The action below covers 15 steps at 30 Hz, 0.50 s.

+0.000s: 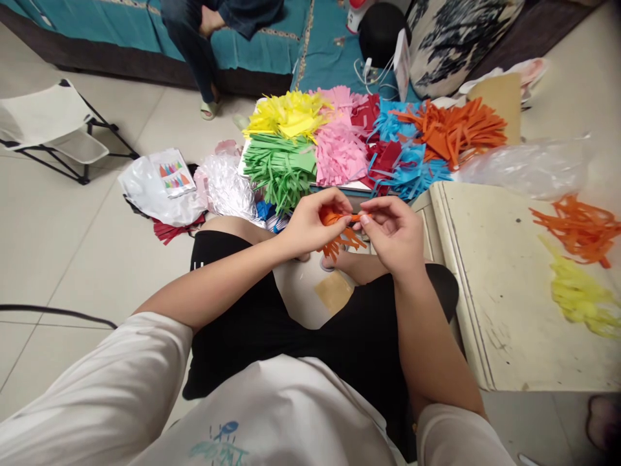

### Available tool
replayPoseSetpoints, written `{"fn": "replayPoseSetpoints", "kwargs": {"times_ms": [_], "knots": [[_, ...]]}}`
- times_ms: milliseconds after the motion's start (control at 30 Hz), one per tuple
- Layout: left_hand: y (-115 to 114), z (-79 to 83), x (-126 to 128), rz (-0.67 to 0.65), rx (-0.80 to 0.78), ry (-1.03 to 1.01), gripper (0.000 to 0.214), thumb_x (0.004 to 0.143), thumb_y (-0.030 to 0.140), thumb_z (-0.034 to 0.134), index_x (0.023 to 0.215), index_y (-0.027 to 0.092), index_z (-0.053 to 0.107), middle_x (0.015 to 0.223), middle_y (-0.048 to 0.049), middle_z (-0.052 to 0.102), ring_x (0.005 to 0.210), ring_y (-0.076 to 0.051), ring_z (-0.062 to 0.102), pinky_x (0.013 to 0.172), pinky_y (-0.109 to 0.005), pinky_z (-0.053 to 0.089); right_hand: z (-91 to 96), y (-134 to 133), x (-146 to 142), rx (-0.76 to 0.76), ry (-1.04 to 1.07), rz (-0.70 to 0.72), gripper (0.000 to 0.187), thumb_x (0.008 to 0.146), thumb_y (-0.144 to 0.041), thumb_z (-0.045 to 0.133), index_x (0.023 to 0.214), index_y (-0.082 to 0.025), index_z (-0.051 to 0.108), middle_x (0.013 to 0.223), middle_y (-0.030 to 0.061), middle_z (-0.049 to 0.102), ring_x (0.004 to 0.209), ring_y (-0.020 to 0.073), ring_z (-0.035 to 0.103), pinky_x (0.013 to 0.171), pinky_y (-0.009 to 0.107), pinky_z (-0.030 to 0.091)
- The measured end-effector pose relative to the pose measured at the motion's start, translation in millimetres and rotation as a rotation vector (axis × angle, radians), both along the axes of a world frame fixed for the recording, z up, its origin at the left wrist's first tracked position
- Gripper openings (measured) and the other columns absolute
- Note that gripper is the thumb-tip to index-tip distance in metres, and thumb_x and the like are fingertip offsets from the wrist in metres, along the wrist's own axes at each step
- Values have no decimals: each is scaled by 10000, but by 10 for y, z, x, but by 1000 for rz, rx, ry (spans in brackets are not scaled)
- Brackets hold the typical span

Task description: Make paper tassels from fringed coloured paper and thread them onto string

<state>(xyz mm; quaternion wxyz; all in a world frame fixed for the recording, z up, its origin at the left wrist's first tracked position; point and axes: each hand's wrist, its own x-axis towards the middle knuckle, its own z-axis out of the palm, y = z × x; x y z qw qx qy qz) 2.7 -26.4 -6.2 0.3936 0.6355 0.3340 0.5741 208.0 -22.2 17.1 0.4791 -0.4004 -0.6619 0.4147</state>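
My left hand (310, 223) and my right hand (395, 233) meet above my lap, both closed on one orange fringed paper strip (342, 236). The left fingers wrap the rolled part, and the cut fringe hangs down below them. The right thumb and forefinger pinch the strip's free end. Just beyond my hands lie heaps of fringed paper: green (281, 168), yellow (288, 115), pink (339, 152), blue (407, 169), dark red (383, 155) and orange (453, 129).
A pale board (495, 285) at my right carries orange pieces (577, 226) and yellow pieces (579, 298). Clear plastic bags (528, 168) lie behind it, and white bags (160, 188) on the tiled floor at left. A folding stool (53, 123) stands far left. Another person's legs (198, 52) show by the teal bed.
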Motion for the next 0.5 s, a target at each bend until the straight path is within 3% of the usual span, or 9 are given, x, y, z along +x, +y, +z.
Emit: {"fn": "replayPoseSetpoints", "kwargs": {"times_ms": [133, 300, 500], "knots": [[5, -17, -23, -12, -22, 42, 145, 956, 308, 875, 984, 166, 862, 982, -84, 870, 909, -179, 802, 879, -296, 610, 46, 37, 32, -188, -6, 62, 575, 885, -773, 916, 915, -223, 749, 721, 11, 736, 518, 127, 664, 490, 252, 555], [3, -28, -8, -25, -113, 23, 271, 976, 438, 887, 986, 168, 871, 963, -88, 866, 866, -180, 788, 839, -300, 609, 106, -31, -3, -184, -23, -36, 657, 826, -836, 917, 834, -213, 710, 671, 5, 713, 455, 114, 630, 431, 235, 520], [-33, 38, 52, -22, -206, -37, 474, 777, 564, 1046, 889, 161, 823, 895, -65, 839, 833, -172, 759, 818, -293, 599, 137, -76, -29, -203, -26, -38, 688, 796, -869, 913, 815, -216, 698, 642, 1, 699, 448, 125, 645, 405, 229, 501]]}}
